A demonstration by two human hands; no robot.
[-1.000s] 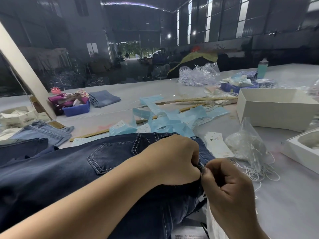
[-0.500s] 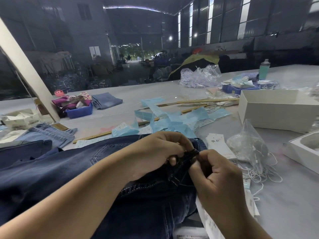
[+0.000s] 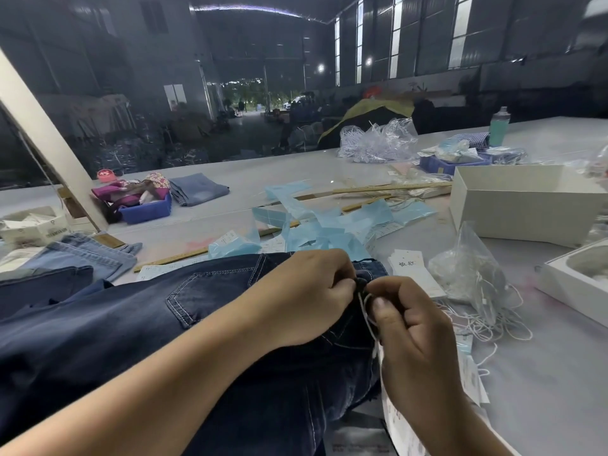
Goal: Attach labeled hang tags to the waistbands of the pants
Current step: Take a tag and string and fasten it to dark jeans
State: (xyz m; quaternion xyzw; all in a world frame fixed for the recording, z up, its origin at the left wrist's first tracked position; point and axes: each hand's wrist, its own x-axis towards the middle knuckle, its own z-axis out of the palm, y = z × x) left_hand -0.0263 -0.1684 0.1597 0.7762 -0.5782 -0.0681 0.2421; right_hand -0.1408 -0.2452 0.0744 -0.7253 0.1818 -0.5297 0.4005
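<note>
Dark blue jeans [image 3: 138, 324] lie across the table in front of me, waistband to the right. My left hand [image 3: 306, 297] pinches a belt loop [image 3: 361, 284] at the waistband. My right hand [image 3: 414, 330] pinches a white string [image 3: 368, 311] that runs at the loop. White hang tags [image 3: 394, 419] dangle below my right hand, partly hidden by it. A stack of labeled tags [image 3: 414, 274] lies just right of the waistband, beside a clear bag [image 3: 467, 274] with loose white strings [image 3: 487, 324].
Light blue jeans [image 3: 82, 258] lie at the left. Blue plastic sleeves [image 3: 329, 228] and wooden rulers [image 3: 388, 187] cover the table's middle. White boxes [image 3: 513, 205] stand at the right, blue bins [image 3: 144, 209] and folded jeans [image 3: 200, 189] further back.
My hands have lifted the belt loop, and the white string now shows between my right thumb and the loop. The hang tags hang lower under my right hand.
</note>
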